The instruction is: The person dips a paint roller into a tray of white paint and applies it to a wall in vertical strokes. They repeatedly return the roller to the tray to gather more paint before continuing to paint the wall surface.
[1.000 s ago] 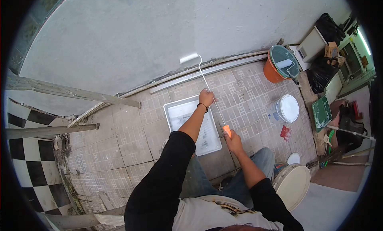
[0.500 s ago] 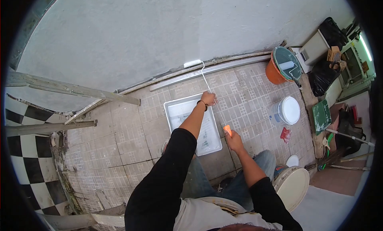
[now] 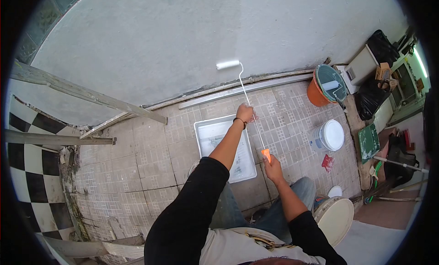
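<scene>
A paint roller (image 3: 227,64) with a white sleeve is up by the lower part of the grey wall, its long white rod running back toward me. My left hand (image 3: 244,112) is closed around the rod about midway. My right hand (image 3: 274,170) grips the orange handle (image 3: 266,153) at the near end. Under my left forearm lies a white paint tray (image 3: 249,166), with wet white paint and bare streaks inside. Part of the tray is hidden by that arm.
An orange bucket (image 3: 315,92) with a green container and another roller in it stands right, near a white lidded paint bucket (image 3: 330,136). A red scrap (image 3: 327,162) lies close by. Wooden beams (image 3: 91,93) jut in from the left. A metal bar (image 3: 256,88) runs along the wall base.
The roller head has risen from the wall's base to slightly higher on the wall. Both hands keep their hold on the roller, and the view has shifted a little.
</scene>
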Motion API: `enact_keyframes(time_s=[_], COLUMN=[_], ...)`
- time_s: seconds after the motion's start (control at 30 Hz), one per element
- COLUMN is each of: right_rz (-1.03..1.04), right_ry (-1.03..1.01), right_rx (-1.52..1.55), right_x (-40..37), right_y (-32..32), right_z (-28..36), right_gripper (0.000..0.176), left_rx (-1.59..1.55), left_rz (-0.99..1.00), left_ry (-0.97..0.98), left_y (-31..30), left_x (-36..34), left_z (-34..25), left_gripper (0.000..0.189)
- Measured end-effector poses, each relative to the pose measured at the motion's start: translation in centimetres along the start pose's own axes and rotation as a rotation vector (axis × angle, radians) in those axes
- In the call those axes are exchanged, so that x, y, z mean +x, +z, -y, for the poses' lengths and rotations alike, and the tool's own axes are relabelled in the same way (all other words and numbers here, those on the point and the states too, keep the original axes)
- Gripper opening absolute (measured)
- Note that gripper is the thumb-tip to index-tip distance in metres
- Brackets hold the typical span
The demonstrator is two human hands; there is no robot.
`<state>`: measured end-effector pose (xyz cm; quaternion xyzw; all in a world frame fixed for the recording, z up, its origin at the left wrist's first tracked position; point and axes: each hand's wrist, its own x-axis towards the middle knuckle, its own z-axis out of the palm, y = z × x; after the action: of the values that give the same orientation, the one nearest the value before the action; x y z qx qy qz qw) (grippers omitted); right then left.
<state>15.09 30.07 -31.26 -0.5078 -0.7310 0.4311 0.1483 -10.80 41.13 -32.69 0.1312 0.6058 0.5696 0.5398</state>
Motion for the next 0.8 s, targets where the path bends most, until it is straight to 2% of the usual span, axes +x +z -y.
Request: enact_keyframes(time_s=[0.17,0.23,0.33,0.47,0.57,0.63,0.8], right_rz=[-0.064,-0.095,-0.112,-0.105,-0.108,-0.07,-0.052], right_ry=[-0.059,-0.144,-0.135,-0.118,-0.155,-0.107,0.007], right_rx=[0.054,0.089,0.1,0.08,0.08,0.015,-0.039], right_x=[0.8,1.7,2.3,2.1,1.5,1.0,0.2], right_y=[-1.2,-1.6,-1.9,-1.3,-0.6,-0.2,0.8], right_z=[2.9,4.1,5.9,5.1,2.7,1.2,-0.7], right_gripper=[0.035,0.032,0.031,0.031,0.033,0.035,0.04], left_rx=[0.0,-0.053,-0.084,0.013,0.015,0.046,0.062], left_rz=[0.152,0.231,0.229,0.214,0.159,0.102,0.064], left_ry=[0.192,0.435,0.46,0.455,0.413,0.283,0.156], left_y=[0.6,1.0,1.1,0.9,0.8,0.6,-0.2], left_x=[-2.4,-4.0,-5.6,-4.9,-3.3,-2.3,0.7], left_z=[-5.2,-7.7,-10.0,-8.4,-4.9,-2.6,2.5], left_gripper=[0.008,0.009,0.012,0.013,0.011,0.011,0.011])
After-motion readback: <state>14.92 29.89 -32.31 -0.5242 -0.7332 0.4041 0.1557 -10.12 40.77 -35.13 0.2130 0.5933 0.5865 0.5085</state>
